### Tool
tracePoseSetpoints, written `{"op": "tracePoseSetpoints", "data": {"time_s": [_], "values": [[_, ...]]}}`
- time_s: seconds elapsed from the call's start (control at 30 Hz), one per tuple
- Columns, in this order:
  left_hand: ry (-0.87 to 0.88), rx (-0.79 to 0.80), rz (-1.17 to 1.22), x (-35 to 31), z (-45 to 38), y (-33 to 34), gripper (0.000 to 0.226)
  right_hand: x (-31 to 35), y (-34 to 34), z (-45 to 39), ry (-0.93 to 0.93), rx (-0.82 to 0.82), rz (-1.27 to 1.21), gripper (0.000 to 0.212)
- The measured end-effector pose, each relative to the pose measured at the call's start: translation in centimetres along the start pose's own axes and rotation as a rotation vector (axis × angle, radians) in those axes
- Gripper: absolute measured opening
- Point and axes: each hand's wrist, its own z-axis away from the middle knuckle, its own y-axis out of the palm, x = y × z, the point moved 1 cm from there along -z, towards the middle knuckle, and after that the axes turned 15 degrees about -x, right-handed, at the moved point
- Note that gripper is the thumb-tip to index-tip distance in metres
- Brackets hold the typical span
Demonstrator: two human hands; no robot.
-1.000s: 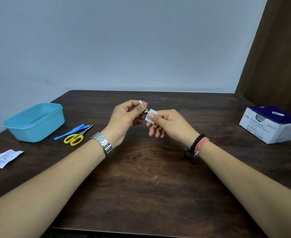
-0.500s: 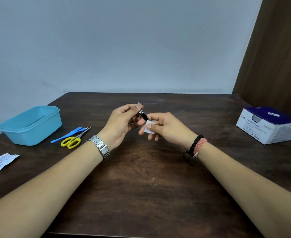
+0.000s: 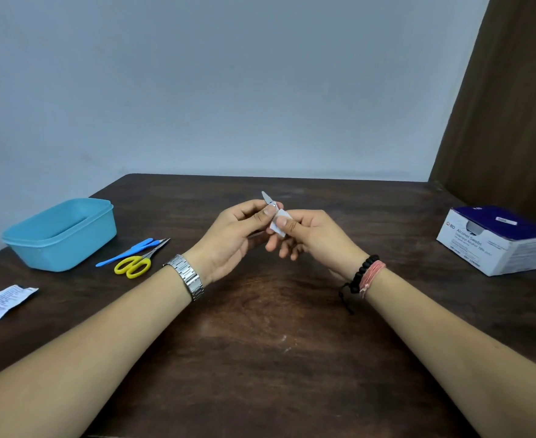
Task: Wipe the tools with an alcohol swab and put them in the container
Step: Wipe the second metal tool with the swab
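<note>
I hold both hands up above the middle of the dark wooden worktop [image 3: 260,358]. My left hand [image 3: 231,238] has its fingers curled round a small metal tool [image 3: 268,199], pinched between thumb and forefinger; only its pointed silver tip shows, sticking up and slightly away from me above my knuckles, while the rest is hidden inside the grip, so I cannot tell what kind of tool it is. My right hand [image 3: 310,235] pinches a small white swab [image 3: 278,224] between thumb and forefinger, pressed against the lower part of the tool just below the exposed tip, and the two hands touch there. My other right fingers hang loosely curled below the swab. Taking the blue container [image 3: 61,235] as the landmark: it stands open at the far left of the worktop, well apart from my hands. Just to its right lie a blue-handled tool [image 3: 124,252] and yellow-handled scissors [image 3: 137,263], side by side, blades pointing away from the container toward my left hand. In front of the container, nearer to me at the worktop's left edge, lies a torn white wrapper [image 3: 4,301]. Far across from the container, at the right edge, sits a box of alcohol swabs [image 3: 497,245].
</note>
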Motion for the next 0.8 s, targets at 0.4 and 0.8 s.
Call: {"op": "tracePoseSetpoints", "data": {"time_s": [0.4, 0.8], "values": [[-0.006, -0.005, 0.027, 0.29, 0.17, 0.33, 0.027, 0.05, -0.15, 0.02, -0.010, 0.002, 0.033, 0.028], [-0.023, 0.026, 0.023, 0.14, 0.12, 0.17, 0.029, 0.10, -0.12, 0.02, -0.047, -0.002, 0.078, 0.023]]}}
